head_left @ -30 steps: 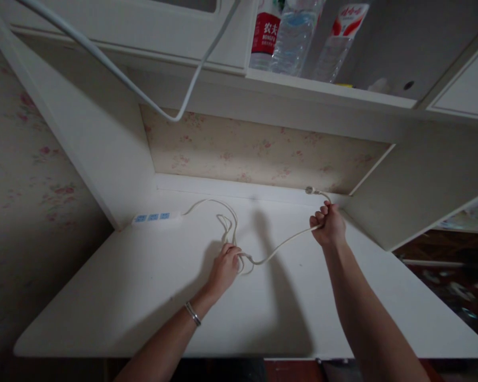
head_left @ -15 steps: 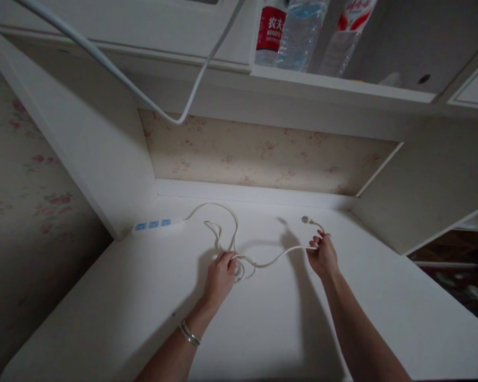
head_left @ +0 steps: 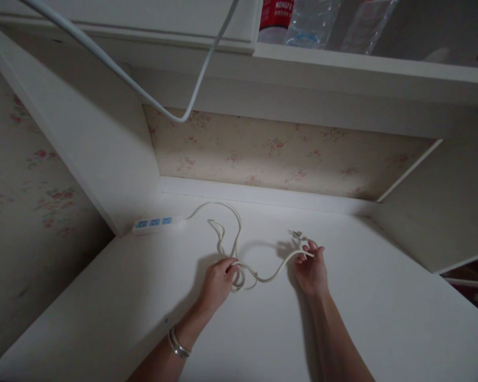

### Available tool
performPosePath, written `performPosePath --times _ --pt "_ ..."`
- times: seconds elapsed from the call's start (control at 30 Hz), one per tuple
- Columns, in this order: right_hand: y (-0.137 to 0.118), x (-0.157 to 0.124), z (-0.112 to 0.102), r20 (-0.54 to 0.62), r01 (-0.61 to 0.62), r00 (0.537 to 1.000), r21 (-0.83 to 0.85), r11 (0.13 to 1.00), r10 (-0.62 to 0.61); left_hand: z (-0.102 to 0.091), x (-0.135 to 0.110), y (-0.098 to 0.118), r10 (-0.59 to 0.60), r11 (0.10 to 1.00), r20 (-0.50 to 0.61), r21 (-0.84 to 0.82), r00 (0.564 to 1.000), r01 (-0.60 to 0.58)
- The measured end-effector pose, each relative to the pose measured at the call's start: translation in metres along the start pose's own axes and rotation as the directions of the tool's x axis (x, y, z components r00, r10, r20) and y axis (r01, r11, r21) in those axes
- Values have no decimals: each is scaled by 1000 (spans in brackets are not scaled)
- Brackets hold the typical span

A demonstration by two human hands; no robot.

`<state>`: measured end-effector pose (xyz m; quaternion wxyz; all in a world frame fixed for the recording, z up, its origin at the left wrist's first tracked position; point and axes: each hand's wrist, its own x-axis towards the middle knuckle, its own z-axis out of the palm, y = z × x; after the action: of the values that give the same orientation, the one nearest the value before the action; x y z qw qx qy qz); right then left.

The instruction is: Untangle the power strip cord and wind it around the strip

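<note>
A white power strip (head_left: 158, 224) with blue sockets lies at the back left of the white desk. Its cream power cord (head_left: 239, 223) curves out to a loose, looped bundle at the middle. My left hand (head_left: 220, 278), with bracelets at the wrist, pinches the cord at this bundle. To the right, my right hand (head_left: 313, 270) is palm up with the cord between its curled fingers. Just beyond those fingers the plug (head_left: 297, 235) sticks out, its pins pointing left. Between my hands the cord sags in a slack curve.
Above the desk (head_left: 263, 339) is a shelf (head_left: 366, 61) holding several plastic bottles (head_left: 313, 24). A bent white tube (head_left: 143, 95) hangs across the upper left. Side panels (head_left: 83, 116) flank the desk, and floral wallpaper (head_left: 258, 151) shows behind it.
My right hand has moved left and lower, bringing the plug toward the desk surface and closer to my left hand. My left hand stays on the cord bundle. The view has shifted slightly.
</note>
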<state>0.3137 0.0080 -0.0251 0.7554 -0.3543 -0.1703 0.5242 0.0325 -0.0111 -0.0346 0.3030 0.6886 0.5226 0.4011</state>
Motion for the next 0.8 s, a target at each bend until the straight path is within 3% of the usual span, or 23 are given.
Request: performPosePath --times 0.1,0.2,0.33,0.43,0.53,0.7,0.8 --pt "1 -18 16 106 -119 986 -71 990 127 0 0 0 -35 999 13 -6 999 35" --pt "11 -38 32 277 -186 930 -211 960 241 0 1 2 -59 998 13 -3 998 59" --pt "28 -61 42 469 -150 807 -425 893 359 -2 2 7 -79 997 -5 1 997 79" --pt "36 -72 44 497 -82 760 -568 819 420 -4 2 10 -91 996 -22 -11 996 91" --pt "39 -75 46 442 -52 788 -646 762 429 -5 2 12 -109 993 -59 -41 992 107" --pt "41 -69 52 464 92 845 -618 781 267 -1 2 7 -115 985 -52 -133 992 107" --pt "42 -65 52 450 100 853 -640 762 266 3 2 5 -132 966 -35 -228 991 121"
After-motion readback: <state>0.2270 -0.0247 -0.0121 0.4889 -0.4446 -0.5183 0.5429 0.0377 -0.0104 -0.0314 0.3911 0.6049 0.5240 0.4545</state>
